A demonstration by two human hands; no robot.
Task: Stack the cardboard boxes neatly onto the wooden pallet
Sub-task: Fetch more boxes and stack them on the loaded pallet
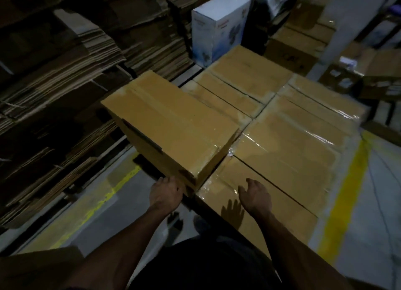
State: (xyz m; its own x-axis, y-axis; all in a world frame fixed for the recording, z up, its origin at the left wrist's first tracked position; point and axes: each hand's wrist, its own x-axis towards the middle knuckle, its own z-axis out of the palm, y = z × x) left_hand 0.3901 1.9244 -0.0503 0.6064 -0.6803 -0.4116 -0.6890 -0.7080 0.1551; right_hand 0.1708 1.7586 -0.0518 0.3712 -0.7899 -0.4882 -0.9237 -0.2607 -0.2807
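A taped brown cardboard box (171, 124) stands on the left side of a flat layer of similar taped boxes (288, 150). The pallet underneath is hidden by them. My left hand (166, 192) presses against the near lower corner of the raised box, fingers curled around its edge. Above the near box of the layer (267, 207) my right hand (256, 195) hovers with fingers spread, holding nothing, and its shadow falls on the cardboard.
Tall piles of flattened cardboard (65, 83) fill the left side. A white product box (217, 27) stands behind the layer, with more brown boxes (301, 40) at the back right. Yellow floor lines (345, 192) run on both sides. Another carton (43, 268) sits at bottom left.
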